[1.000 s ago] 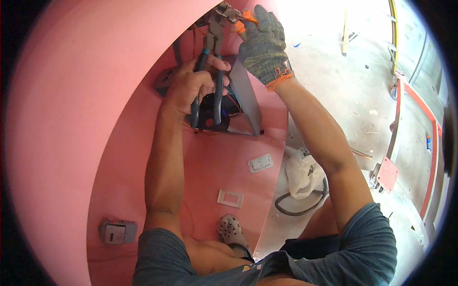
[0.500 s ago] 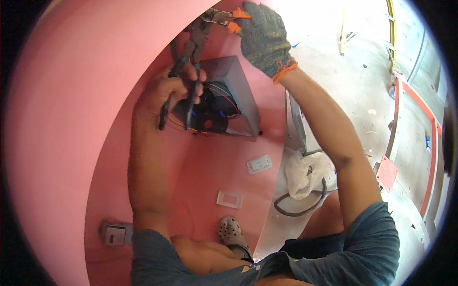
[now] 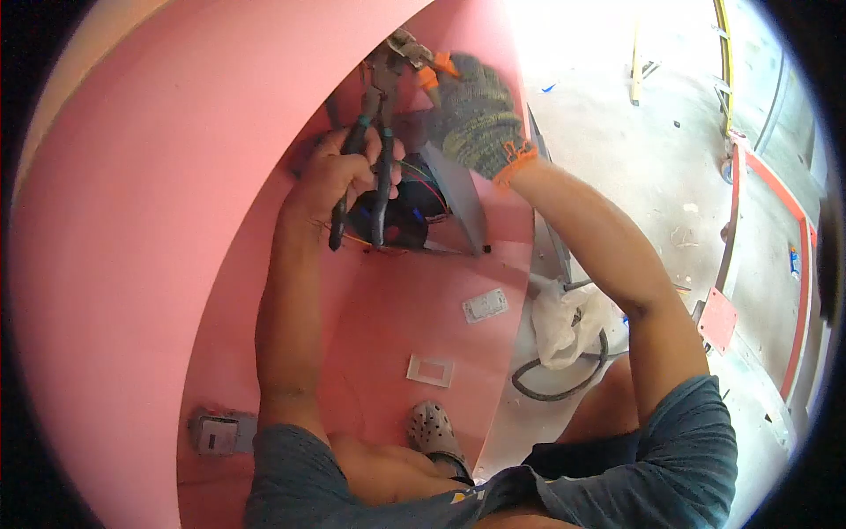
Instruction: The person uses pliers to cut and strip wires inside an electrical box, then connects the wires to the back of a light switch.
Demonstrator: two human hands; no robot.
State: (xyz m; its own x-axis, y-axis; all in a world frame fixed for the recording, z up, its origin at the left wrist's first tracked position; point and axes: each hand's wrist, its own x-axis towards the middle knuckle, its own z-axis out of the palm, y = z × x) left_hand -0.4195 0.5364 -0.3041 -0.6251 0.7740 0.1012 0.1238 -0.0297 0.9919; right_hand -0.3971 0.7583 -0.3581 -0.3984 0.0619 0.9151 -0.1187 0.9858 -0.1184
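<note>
My left hand (image 3: 352, 175), bare, is wrapped round the black handles of a pair of pliers (image 3: 381, 128) whose jaws point up. My right hand (image 3: 476, 115) wears a dark knitted glove with an orange cuff. Its fingers close on an orange-handled tool (image 3: 438, 69), with a metal head (image 3: 407, 48) near the tips of the pliers. What lies between the two tools is too small to make out. Behind and below the hands is an open grey box (image 3: 456, 198) with red, green and yellow wires and dark parts inside.
On the pink surface (image 3: 370, 326) lie a white plate (image 3: 485, 305) and a white frame (image 3: 430, 370). A grey socket box (image 3: 218, 434) is at lower left. To the right are a plastic bag (image 3: 564, 331), a black hose (image 3: 551, 394) and a red metal frame (image 3: 804, 291).
Both hands and their tools appear lower in the view. The left hand has also shifted right, and the gloved hand now overlaps the box's upper edge. The background has shifted slightly.
</note>
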